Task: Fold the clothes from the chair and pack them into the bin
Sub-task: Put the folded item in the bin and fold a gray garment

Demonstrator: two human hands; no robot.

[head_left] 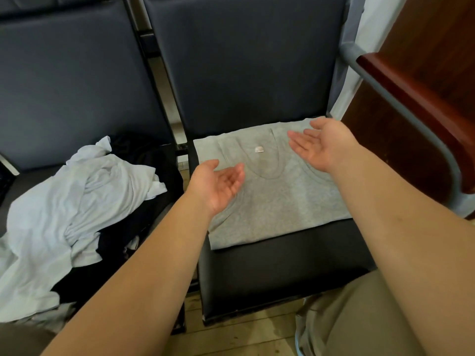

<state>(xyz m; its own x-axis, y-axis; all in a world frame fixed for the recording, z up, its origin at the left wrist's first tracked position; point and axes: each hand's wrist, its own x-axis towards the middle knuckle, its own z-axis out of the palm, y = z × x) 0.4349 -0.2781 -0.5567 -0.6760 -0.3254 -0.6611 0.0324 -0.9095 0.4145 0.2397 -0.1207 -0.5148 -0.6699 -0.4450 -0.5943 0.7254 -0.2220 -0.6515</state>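
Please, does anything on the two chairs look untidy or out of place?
Yes. On the left chair, a pale garment lies crumpled over dark clothes and hangs over the seat's front edge. The grey top on the right chair lies flat.

Bare near strip of right chair seat (282, 260) open. Backrest (244, 60) blocks far side; wooden panel (411, 98) crowds right; crumpled clothes pile (64, 214) covers left chair (64, 73).
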